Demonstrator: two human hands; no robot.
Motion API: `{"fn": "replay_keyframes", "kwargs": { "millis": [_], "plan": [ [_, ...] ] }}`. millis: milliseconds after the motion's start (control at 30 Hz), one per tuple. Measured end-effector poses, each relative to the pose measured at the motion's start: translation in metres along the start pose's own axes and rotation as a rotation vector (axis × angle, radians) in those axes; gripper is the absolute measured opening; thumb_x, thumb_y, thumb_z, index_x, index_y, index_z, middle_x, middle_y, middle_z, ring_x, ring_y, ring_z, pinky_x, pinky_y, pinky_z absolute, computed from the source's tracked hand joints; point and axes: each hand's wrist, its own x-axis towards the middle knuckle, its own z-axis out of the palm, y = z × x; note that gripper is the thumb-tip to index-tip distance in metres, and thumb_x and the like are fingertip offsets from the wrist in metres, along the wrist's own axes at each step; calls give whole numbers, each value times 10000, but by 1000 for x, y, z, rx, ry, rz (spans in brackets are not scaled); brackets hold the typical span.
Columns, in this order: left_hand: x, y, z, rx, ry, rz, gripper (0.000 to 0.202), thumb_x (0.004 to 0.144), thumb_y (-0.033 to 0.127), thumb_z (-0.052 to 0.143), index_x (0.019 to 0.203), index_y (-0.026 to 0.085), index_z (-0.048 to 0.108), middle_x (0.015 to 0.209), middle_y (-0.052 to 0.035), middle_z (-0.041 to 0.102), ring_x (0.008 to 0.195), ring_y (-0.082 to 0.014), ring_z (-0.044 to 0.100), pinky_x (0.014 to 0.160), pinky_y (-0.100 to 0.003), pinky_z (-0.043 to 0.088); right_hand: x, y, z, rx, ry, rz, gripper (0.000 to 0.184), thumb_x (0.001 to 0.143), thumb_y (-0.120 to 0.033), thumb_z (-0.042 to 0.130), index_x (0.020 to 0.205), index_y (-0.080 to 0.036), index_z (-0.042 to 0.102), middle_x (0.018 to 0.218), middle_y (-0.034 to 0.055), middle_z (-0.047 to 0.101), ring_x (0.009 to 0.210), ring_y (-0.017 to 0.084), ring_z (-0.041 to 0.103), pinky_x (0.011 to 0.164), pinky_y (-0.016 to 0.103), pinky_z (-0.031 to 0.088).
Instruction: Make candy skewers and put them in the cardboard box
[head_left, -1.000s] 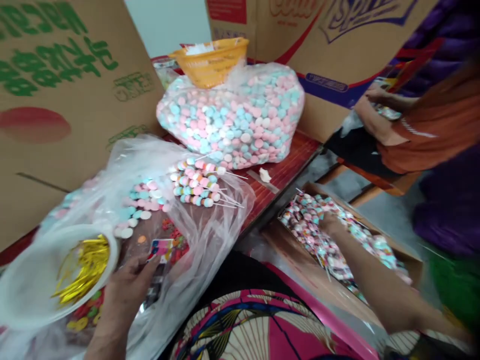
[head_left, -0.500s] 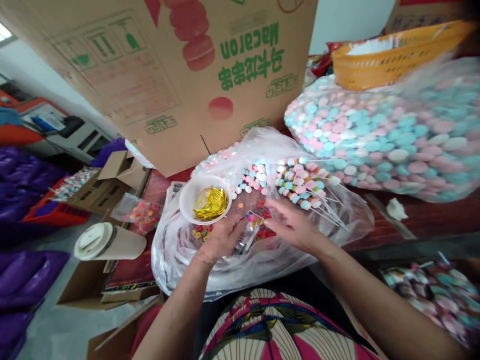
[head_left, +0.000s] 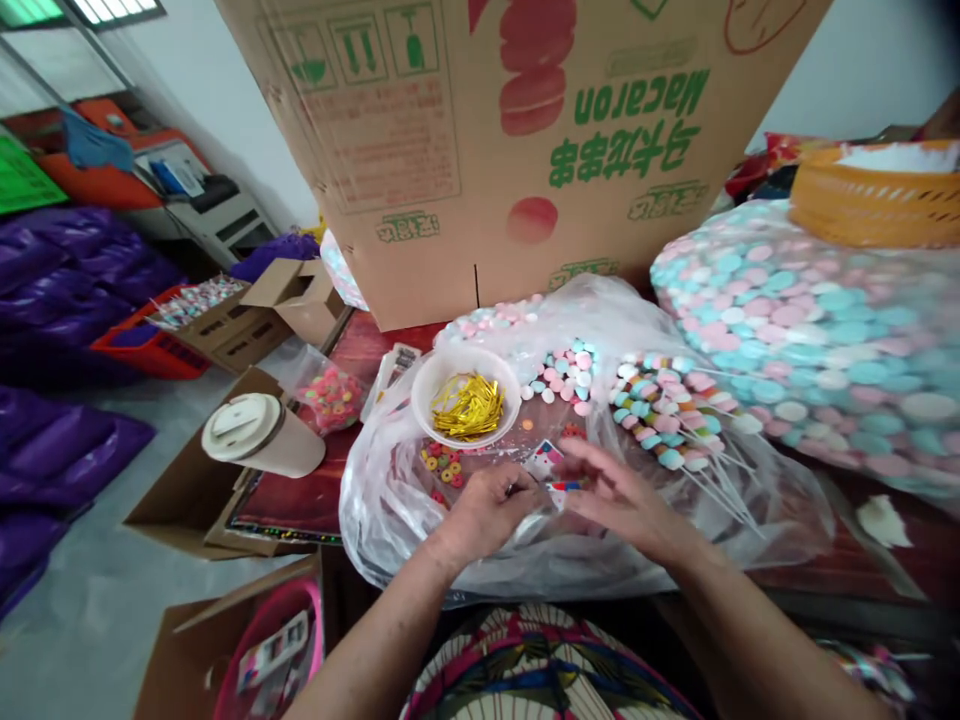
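Over the plastic-covered middle of the table, my left hand (head_left: 487, 512) pinches a small clear plastic bag with colourful print (head_left: 545, 458). The bag's lower part is partly hidden by my fingers. My right hand (head_left: 626, 502) is at the bag's right side, thumb and fingers apart; whether it touches the bag I cannot tell. Just beyond my left hand is a white bowl (head_left: 421, 408) of gold twist ties (head_left: 469, 408). Yellow and red ring candies (head_left: 442, 464) lie below the bowl. Loose pastel marshmallows (head_left: 562, 375) are behind my hands, and marshmallow skewers (head_left: 667, 410) lie to the right.
A large cardboard box (head_left: 480, 190) stands upright at the back. At right, a big bag of marshmallows (head_left: 840, 330) carries an orange basket (head_left: 877, 205). A lidded cup (head_left: 289, 440) and a bag of ring candies (head_left: 330, 395) sit left, above open boxes (head_left: 180, 490).
The view has swung left, so the table's things appear further right. My left fingers have drawn together on the small bag, which has tilted. My right hand stays close beside it.
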Motion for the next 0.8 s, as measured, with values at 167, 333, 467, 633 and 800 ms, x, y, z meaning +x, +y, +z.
{"fn": "replay_keyframes", "kwargs": {
  "millis": [167,333,467,633,800],
  "plan": [
    [-2,-2,0,64,-5,33,271,828,408,574,774,145,613,628,23,545,561,-97,451,521,-202,359,2,4,12,-222,89,-115,181,812,-362,548,724,-209,588,662,2,585,646,155,512,626,284,409],
    [0,-13,9,245,27,169,267,868,360,538,727,156,639,624,2,592,585,-116,512,575,-223,405,0,11,18,-199,207,-105,403,816,-455,555,528,-219,399,517,-22,404,524,126,366,520,272,308],
    [4,-16,10,336,60,296,346,932,333,435,731,174,668,613,-14,617,576,-122,560,574,-220,443,9,3,-13,-180,316,5,466,866,-550,442,536,-235,346,500,-23,357,511,135,354,491,272,297],
    [4,-17,-4,411,315,452,259,914,312,484,927,201,717,872,-71,737,832,-186,681,776,-295,542,48,-8,-99,-493,802,182,417,829,-520,490,535,-238,403,507,13,460,644,188,496,591,286,361],
    [-1,-17,-18,436,360,543,219,905,251,507,990,220,706,919,-74,746,867,-186,694,803,-315,562,71,1,-137,-421,615,351,373,686,-403,652,438,-232,433,341,-12,383,422,153,446,452,277,312]
  ]
}}
